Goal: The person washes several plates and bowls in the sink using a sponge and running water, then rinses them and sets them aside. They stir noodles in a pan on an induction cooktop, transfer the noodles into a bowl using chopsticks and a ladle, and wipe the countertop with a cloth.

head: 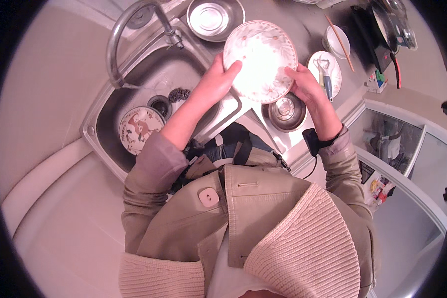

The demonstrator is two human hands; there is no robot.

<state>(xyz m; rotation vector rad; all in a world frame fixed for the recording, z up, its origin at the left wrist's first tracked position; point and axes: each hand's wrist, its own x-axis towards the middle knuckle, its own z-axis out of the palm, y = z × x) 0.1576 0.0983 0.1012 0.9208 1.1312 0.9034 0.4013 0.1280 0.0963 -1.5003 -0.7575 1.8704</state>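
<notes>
Both of my hands hold a white floral plate (260,61) up between them, above the right rim of a steel sink (113,91). My left hand (219,76) grips its left edge with the thumb on the face. At the opposite edge, my right hand (305,82) has its thumb on the face too; the fingers behind the plate are partly hidden. A plate with an animal picture (140,128) lies in the sink, beside the drain strainer (160,106) and a steel wool scrubber (179,95). Below the held plate stands a small steel bowl (287,111).
A curved faucet (113,44) arches over the sink. A large steel bowl (216,18) stands behind. To the right are a white bowl (337,41) with a chopstick (341,43) across it, an oval plate (335,70) with a peeler (327,80), and a red-edged dark handle (397,70).
</notes>
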